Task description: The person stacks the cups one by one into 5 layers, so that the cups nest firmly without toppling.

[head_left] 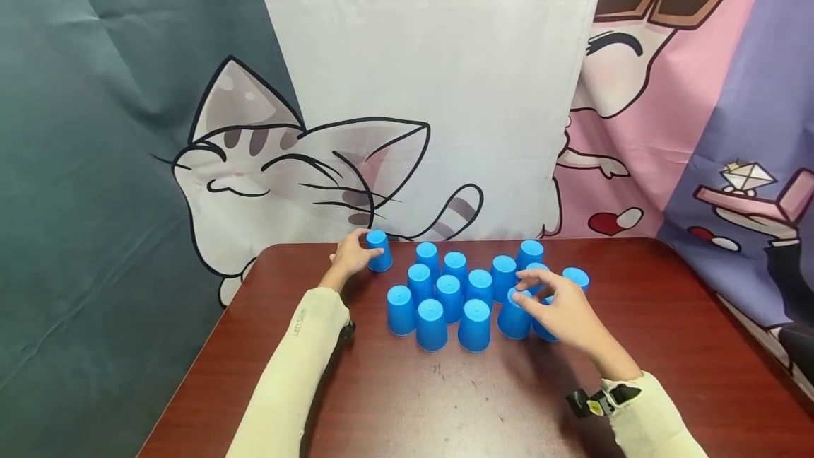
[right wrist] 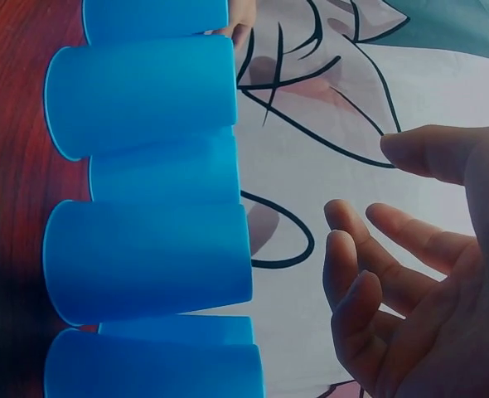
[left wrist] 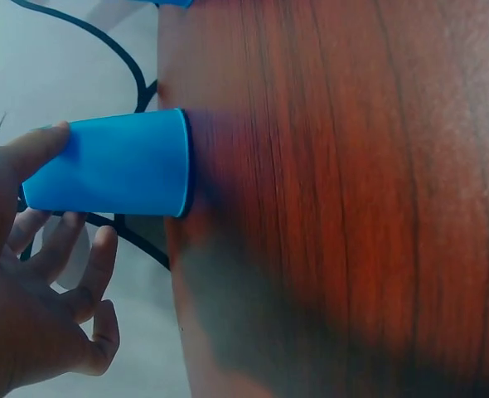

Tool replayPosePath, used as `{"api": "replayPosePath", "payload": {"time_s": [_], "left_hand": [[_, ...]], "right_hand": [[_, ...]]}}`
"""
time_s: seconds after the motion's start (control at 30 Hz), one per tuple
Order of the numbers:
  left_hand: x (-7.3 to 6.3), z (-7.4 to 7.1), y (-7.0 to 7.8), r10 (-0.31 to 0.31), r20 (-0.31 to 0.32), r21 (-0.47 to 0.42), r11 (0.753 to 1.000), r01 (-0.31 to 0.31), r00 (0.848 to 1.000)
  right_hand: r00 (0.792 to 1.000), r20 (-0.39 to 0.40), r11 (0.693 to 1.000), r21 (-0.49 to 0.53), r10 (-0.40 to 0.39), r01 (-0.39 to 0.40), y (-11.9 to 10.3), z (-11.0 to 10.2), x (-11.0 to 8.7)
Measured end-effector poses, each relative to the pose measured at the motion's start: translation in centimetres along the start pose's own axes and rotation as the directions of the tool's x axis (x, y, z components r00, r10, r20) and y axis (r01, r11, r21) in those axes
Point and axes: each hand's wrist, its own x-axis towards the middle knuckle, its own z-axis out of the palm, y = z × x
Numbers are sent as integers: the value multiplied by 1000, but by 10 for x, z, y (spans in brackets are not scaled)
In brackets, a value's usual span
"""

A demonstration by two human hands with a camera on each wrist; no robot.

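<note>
Head view: cat-print backdrop [head_left: 432, 55] behind clustered blue cups [head_left: 479, 288]

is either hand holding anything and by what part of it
The left hand holds a cup near its narrow top end; the right hand holds nothing.

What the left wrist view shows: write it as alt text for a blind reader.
A left hand pinches a blue cup near its narrow end, the wide end toward a reddish-brown table. Behind is a pale backdrop with black lines.
</note>
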Motion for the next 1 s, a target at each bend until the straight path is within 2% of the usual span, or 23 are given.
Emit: {"api": "replayPosePath", "payload": {"time_s": [0.27,0.47,0.57,0.7,0.8,0.9,1.0], "left_hand": [[-3,3,-3,-9,-21,-9,1000,9,1000],[-12,8,-3,-71,-113,-35,997,67,991],[-18,11,-4,-82,-152,-67,995,73,985],[-27,14,-6,-70,-185,-102,993,52,980],[-37,13,-4,-42,-199,-146,989,13,979],[-51,9,1,8,-197,-193,980,-47,980],[-66,5,6,71,-166,-237,965,-110,984]], "right_hand": [[1000,-1,1000,13,-21,21,-1,1,-3],[1000,-3,1000,13,-17,17,-4,0,-5],[1000,2,1000,18,-17,17,-5,-1,-5],[1000,5,1000,11,-14,14,-8,-2,-4],[1000,2,1000,1,-14,14,-9,-3,-2],[1000,-1,1000,-2,-22,22,-11,-4,2],[1000,1,1000,2,-25,25,-13,-3,6]]}}
